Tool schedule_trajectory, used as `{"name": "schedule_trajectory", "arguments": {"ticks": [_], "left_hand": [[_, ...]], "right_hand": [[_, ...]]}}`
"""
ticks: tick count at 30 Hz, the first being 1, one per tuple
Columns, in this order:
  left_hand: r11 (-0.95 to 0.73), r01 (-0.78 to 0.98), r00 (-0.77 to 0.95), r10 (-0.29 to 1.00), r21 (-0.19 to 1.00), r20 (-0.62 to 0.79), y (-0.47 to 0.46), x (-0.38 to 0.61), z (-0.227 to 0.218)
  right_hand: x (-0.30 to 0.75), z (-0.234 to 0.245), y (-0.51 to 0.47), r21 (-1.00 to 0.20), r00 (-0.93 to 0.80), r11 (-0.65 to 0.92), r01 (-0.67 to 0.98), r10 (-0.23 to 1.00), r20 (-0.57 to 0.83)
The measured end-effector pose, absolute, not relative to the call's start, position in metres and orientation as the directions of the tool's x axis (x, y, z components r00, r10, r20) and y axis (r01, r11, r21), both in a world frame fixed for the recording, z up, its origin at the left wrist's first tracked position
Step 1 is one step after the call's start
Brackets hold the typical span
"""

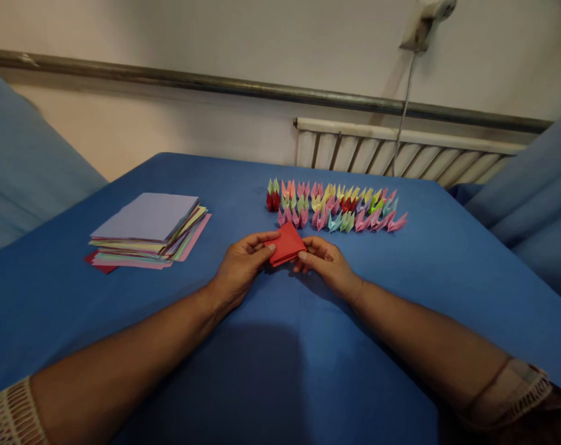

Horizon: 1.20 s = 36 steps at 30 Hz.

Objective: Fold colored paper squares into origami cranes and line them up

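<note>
A folded red paper square [286, 243] lies just above the blue table [280, 346], held between both hands. My left hand [241, 267] pinches its left edge, fingers curled over the top. My right hand [326, 262] grips its right corner with fingertips pressed together. Just beyond the red paper stand rows of small folded paper cranes [333, 206] in pink, yellow, green, red and light blue.
A stack of coloured paper sheets [149, 230], lilac on top, lies at the left of the table. Behind the table are a wall rail [215, 83], a white radiator [401, 151] and a hanging cord [405, 99]. Blue fabric [25, 161] rises at both sides.
</note>
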<state>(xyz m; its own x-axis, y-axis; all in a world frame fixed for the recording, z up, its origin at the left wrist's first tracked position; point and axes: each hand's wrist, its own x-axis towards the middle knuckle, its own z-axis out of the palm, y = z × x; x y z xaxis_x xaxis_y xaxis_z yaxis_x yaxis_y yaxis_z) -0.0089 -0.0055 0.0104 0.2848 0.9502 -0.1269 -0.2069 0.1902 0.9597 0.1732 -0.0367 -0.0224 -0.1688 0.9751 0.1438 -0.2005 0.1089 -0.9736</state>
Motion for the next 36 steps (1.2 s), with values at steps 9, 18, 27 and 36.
{"name": "schedule_trajectory", "arguments": {"ticks": [9, 18, 27, 36], "left_hand": [[0.134, -0.185, 0.324, 0.944, 0.974, -0.069, -0.006, -0.009, 0.009], [0.115, -0.142, 0.353, 0.934, 0.983, -0.058, -0.009, -0.009, 0.009], [0.029, -0.021, 0.484, 0.875, 0.999, -0.015, -0.013, -0.008, 0.010], [-0.074, 0.090, 0.445, 0.895, 0.993, 0.026, -0.015, -0.006, 0.004]], "right_hand": [[0.174, -0.024, -0.037, -0.972, -0.166, 0.073, -0.223, 0.980, 0.112], [0.167, -0.025, -0.035, -0.975, -0.121, 0.105, -0.198, 0.984, 0.131], [0.165, -0.022, -0.036, -0.984, -0.054, 0.093, -0.152, 0.993, 0.102], [0.162, -0.027, -0.041, -0.987, -0.067, 0.164, 0.008, 0.984, 0.163]]}}
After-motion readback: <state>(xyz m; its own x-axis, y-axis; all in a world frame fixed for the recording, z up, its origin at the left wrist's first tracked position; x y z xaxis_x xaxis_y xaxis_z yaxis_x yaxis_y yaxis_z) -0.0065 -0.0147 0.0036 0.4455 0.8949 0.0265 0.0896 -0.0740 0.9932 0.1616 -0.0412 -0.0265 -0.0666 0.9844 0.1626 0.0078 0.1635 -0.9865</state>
